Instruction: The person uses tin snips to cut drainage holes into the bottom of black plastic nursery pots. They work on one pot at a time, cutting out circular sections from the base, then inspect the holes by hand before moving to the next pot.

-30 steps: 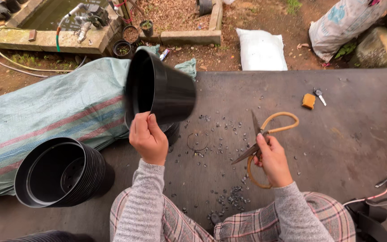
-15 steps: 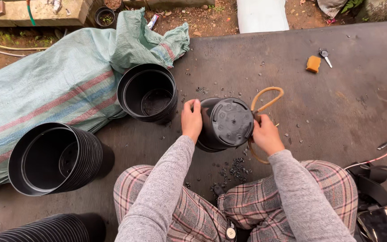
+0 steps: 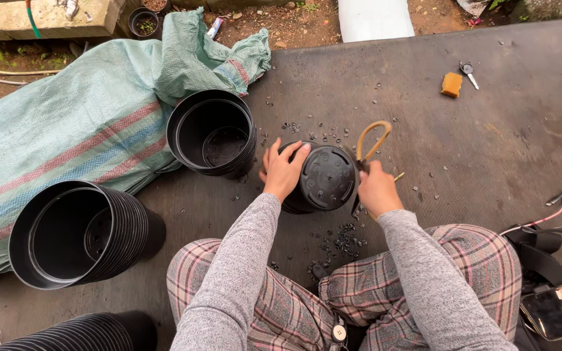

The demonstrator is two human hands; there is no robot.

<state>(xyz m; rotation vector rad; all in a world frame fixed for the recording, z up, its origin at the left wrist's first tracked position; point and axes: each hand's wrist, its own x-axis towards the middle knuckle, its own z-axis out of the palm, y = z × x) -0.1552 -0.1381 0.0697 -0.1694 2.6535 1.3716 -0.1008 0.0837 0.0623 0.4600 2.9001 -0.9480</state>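
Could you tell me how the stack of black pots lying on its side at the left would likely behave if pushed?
The stack of black pots lies on its side, round-walled, so it would probably roll. The nested thin rims suggest light plastic that may flex. The ribbed mat might slow it somewhat.

Outdoor garden work spot: bare soil [image 3: 294, 23], stacked black nursery pots [image 3: 89, 234], woven sack [image 3: 86, 110], rubber mat [image 3: 476, 149].

Grey knit sleeves [image 3: 242, 273] and pink-grey plaid trousers [image 3: 469, 260] are worn.
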